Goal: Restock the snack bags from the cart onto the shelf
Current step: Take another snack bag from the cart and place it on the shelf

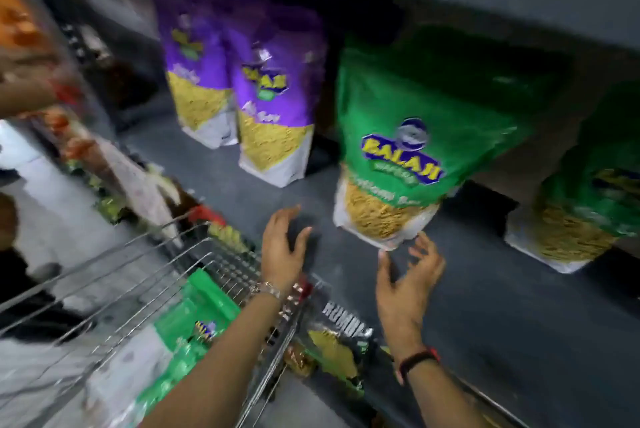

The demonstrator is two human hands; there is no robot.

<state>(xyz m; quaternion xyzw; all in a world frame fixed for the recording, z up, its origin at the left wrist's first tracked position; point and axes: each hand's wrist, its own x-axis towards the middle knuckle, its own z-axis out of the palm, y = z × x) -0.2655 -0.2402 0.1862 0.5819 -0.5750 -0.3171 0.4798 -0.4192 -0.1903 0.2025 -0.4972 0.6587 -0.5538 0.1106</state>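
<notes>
Both hands empty, fingers spread: left hand hovers over the bare shelf, right hand has fingertips just at the bottom corner of the green snack bag, which stands upright w/ nothing gripping it. Risk: the bag looks top-heavy & near the front edge, so a nudge from the right hand could tip it fwd off the shelf. More green bags wait in the cart, near left; purple bags stand far left.
</notes>
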